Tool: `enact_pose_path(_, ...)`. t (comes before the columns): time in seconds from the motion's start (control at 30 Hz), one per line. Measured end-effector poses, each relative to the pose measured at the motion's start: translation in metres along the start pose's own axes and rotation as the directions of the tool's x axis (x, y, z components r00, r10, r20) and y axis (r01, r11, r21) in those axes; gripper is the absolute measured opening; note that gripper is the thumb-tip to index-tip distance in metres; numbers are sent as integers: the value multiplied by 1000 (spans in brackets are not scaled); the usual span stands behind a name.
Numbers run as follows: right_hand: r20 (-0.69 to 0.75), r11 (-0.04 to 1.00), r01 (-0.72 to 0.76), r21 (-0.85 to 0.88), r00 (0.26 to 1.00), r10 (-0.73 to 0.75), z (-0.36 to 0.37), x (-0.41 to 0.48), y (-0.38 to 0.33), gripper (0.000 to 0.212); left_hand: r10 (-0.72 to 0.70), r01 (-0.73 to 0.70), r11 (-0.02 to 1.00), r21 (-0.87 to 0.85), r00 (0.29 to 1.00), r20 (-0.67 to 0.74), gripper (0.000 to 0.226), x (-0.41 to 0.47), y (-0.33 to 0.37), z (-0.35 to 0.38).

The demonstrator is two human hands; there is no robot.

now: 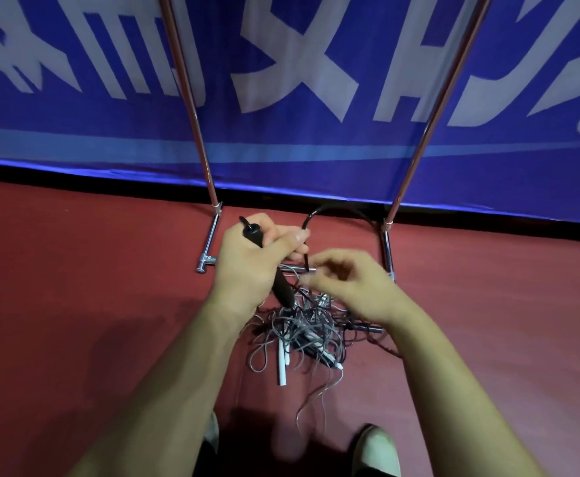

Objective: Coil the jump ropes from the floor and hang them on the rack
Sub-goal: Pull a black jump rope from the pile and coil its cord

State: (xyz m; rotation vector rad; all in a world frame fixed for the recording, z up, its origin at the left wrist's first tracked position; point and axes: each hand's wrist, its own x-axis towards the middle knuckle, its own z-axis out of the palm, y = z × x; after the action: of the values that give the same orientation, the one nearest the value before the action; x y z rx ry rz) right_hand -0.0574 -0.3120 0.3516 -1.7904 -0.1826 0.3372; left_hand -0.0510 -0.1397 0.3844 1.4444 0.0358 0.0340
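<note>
A tangled pile of jump ropes (302, 333) with grey cords and white and black handles lies on the red floor between my arms. My left hand (250, 259) grips a black rope handle (283, 290) above the pile; its black cord (336, 211) loops up and away to the right. My right hand (354, 287) hovers blurred just right of it with curled fingers, over the pile; whether it pinches a cord is unclear. The chrome rack (192, 98) stands right behind, its two uprights rising out of frame.
The rack's foot bars (209, 242) lie on the floor left and right of my hands. A blue banner with white lettering (281, 80) runs along the back. My shoes (378, 449) show at the bottom edge. Red floor (75, 270) extends on both sides.
</note>
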Motion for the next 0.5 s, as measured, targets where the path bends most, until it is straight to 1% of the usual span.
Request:
enact_pose_path(0.03,73,994,-51,-100,996,58,3,-1,4,11,8,-8,1000,-8,1000,-13,46,0,1,0)
enact_pose_path(0.07,100,962,-76,-261,989,106,4,0,11,20,14,-14,1000,-12,1000,-17,46,0,2,0)
enact_pose_path(0.1,77,905,-96,-415,987,140,6,1,17,29,18,-18,1000,-17,1000,-16,46,0,3,1)
enact_pose_path(0.13,22,848,-121,-516,988,155,7,3,20,36,19,-20,1000,-17,1000,-13,46,0,4,1)
enact_pose_path(0.17,-47,814,-149,-561,988,149,7,5,21,41,24,-25,1000,-9,1000,-14,46,1,3,1)
enact_pose_path(0.2,-111,811,-162,-562,987,120,7,6,19,43,29,-29,1000,6,999,-15,47,1,4,-1)
enact_pose_path(0.27,-232,867,-129,-481,973,16,6,8,8,42,17,-17,1000,26,1000,-5,50,4,3,-5)
enact_pose_path(0.3,-297,915,-87,-394,954,-37,4,9,-1,41,-2,2,999,42,1000,15,51,5,0,-8)
enact_pose_path(0.37,-385,995,32,-97,920,-67,1,10,-22,33,-70,59,990,126,993,90,53,6,-7,-13)
enact_pose_path(0.4,-391,993,93,67,918,-60,1,9,-31,30,-108,82,979,184,985,132,54,5,-12,-14)
enact_pose_path(0.43,-376,969,143,201,925,-58,2,8,-39,28,-139,98,967,235,976,165,55,5,-17,-13)
enact_pose_path(0.5,-343,915,204,348,936,-78,4,6,-52,27,-179,106,942,319,961,209,51,2,-23,-9)
